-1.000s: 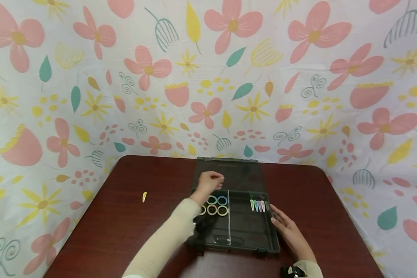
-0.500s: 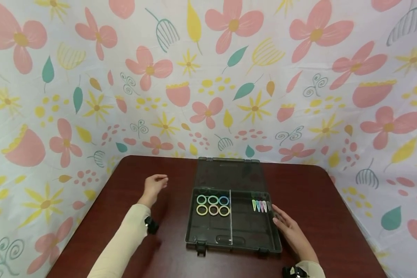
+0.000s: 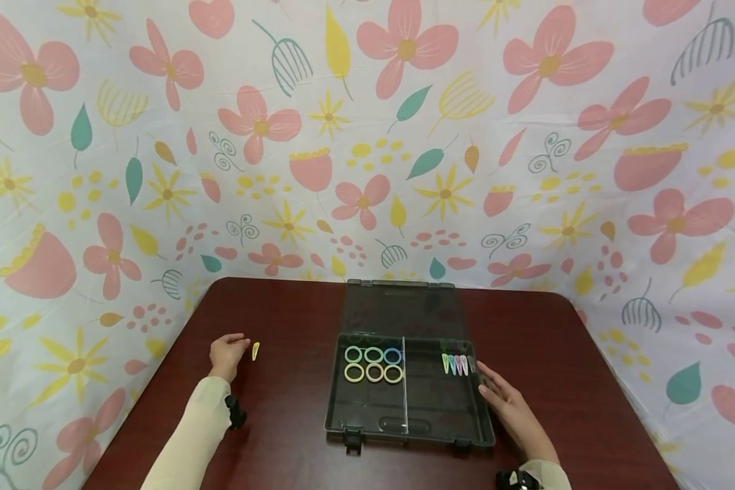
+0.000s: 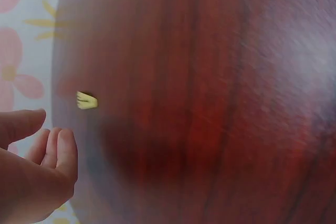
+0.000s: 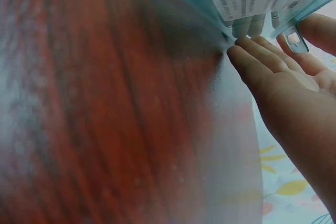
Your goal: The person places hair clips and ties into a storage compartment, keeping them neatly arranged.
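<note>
A yellow snap hair clip (image 3: 255, 351) lies on the left part of the table. My left hand (image 3: 226, 355) is just left of it, thumb and loosely bent fingers parted with nothing between them; in the left wrist view the clip (image 4: 87, 100) shows just beyond the fingertips. At the right side of an open, dark see-through plastic case (image 3: 367, 415), my right hand (image 3: 514, 410) touches the wall with extended fingers. In the right wrist view the fingertips meet the case's lower edge (image 5: 210, 9), and the thumb is near a small side latch (image 5: 296, 41).
Several ring-shaped hair ties (image 3: 373, 373) lie in two rows in the case's left compartment. Beyond a clear divider (image 3: 405, 388), several snap clips (image 3: 455, 365) stand in a row at the right. The raised lid (image 3: 404, 309) leans back near the floral cloth (image 3: 367, 136).
My left hand has moved left from over the case, across the table, and come down beside the yellow hair clip. My right hand has stayed at the case's right side.
</note>
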A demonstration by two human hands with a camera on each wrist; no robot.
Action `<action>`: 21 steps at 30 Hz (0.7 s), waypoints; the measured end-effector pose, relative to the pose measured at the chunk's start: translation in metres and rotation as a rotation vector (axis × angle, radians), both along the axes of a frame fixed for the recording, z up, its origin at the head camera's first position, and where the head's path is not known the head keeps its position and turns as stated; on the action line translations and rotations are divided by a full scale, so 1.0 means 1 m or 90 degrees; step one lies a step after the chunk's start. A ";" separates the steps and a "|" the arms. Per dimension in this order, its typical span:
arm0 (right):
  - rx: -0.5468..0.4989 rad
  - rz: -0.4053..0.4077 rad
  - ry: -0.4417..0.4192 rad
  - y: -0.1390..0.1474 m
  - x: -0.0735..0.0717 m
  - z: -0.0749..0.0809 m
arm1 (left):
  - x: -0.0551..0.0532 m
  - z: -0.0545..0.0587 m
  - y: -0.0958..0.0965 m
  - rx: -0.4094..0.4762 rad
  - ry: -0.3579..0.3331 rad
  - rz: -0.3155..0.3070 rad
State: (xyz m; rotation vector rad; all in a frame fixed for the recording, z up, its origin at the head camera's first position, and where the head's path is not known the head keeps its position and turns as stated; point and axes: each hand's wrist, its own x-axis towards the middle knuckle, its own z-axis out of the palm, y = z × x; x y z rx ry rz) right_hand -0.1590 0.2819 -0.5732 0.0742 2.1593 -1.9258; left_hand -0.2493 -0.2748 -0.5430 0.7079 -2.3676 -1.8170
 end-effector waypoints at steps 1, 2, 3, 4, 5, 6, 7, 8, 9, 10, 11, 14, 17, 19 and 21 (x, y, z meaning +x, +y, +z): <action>0.000 0.002 0.001 0.000 0.000 0.000 | 0.000 -0.003 -0.001 -0.004 -0.006 0.002; 0.000 0.002 0.002 0.000 0.000 0.000 | 0.001 -0.005 -0.002 -0.008 -0.013 0.003; -0.001 0.003 0.003 0.000 0.000 0.000 | 0.000 -0.007 -0.002 -0.014 -0.021 0.002; -0.001 0.002 0.003 0.000 0.001 0.000 | 0.000 -0.009 -0.002 -0.021 -0.028 0.001; -0.001 0.002 0.003 -0.001 0.001 0.000 | -0.001 -0.012 -0.003 -0.027 -0.034 0.000; -0.002 0.002 0.004 -0.001 0.001 0.000 | -0.002 -0.013 -0.003 -0.038 -0.042 -0.001; -0.002 0.002 0.004 -0.001 0.001 0.001 | -0.002 -0.015 -0.003 -0.050 -0.048 -0.003; -0.003 0.001 0.003 -0.001 0.001 0.001 | -0.003 -0.016 -0.003 -0.059 -0.052 -0.004; -0.003 0.001 0.003 -0.001 0.001 0.001 | -0.004 -0.017 -0.003 -0.065 -0.053 -0.005; -0.003 0.000 0.003 -0.001 0.001 0.001 | -0.004 -0.017 -0.003 -0.071 -0.053 -0.007; -0.004 0.000 0.003 -0.001 0.002 0.001 | -0.005 -0.017 -0.003 -0.077 -0.053 -0.009; -0.005 -0.001 0.002 -0.001 0.002 0.001 | -0.004 -0.017 -0.002 -0.094 -0.052 -0.014; -0.003 -0.002 0.001 -0.001 0.002 0.001 | -0.004 -0.016 -0.001 -0.091 -0.042 -0.015; 0.000 -0.002 0.004 -0.001 0.001 0.001 | -0.004 -0.015 0.000 -0.076 -0.034 -0.016; 0.004 -0.003 0.006 -0.001 0.001 0.001 | -0.005 -0.015 0.001 -0.058 -0.029 -0.021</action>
